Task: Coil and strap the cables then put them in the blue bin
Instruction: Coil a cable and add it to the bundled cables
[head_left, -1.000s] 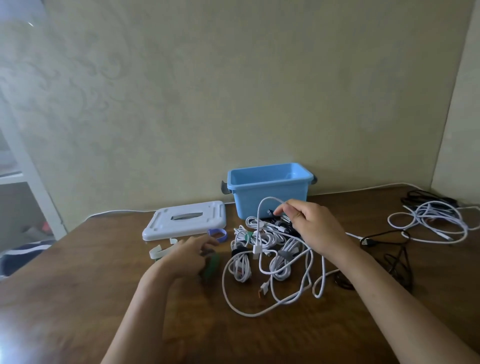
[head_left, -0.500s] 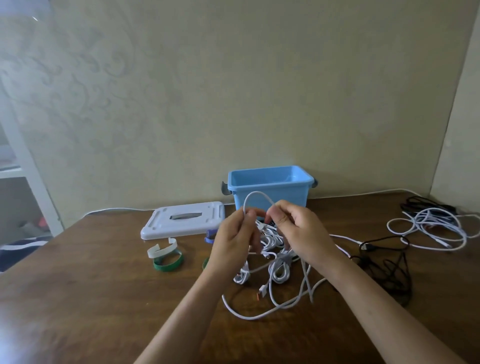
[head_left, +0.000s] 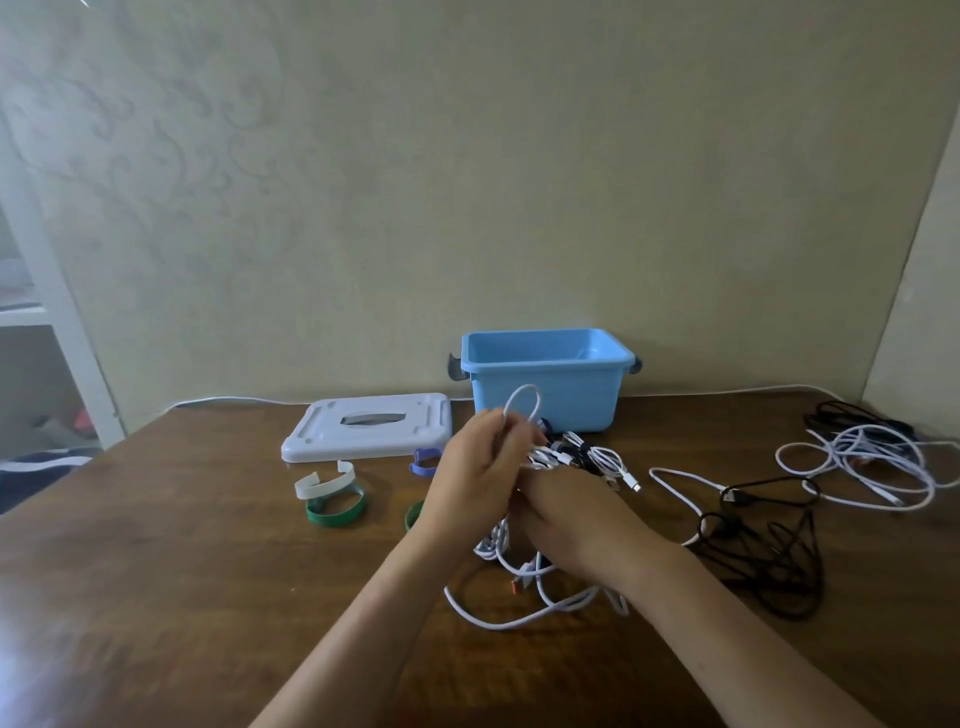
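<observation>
Bin (head_left: 545, 395) open-topped, its visible interior bare

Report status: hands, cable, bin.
Left hand pinching white cable loop. Right hand gripping same cable lower. Blue bin open, nothing visible inside. Path clear.

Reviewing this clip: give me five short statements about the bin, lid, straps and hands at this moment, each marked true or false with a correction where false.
1. The blue bin has its lid on. False: the white lid lies on the table to its left.
2. The left hand holds a loop of white cable. True.
3. A black cable lies right of the hands. True.
4. The green strap is inside the bin. False: it lies on the table.
5. The right hand rests idle on the lid. False: it is at the cable pile.
</observation>
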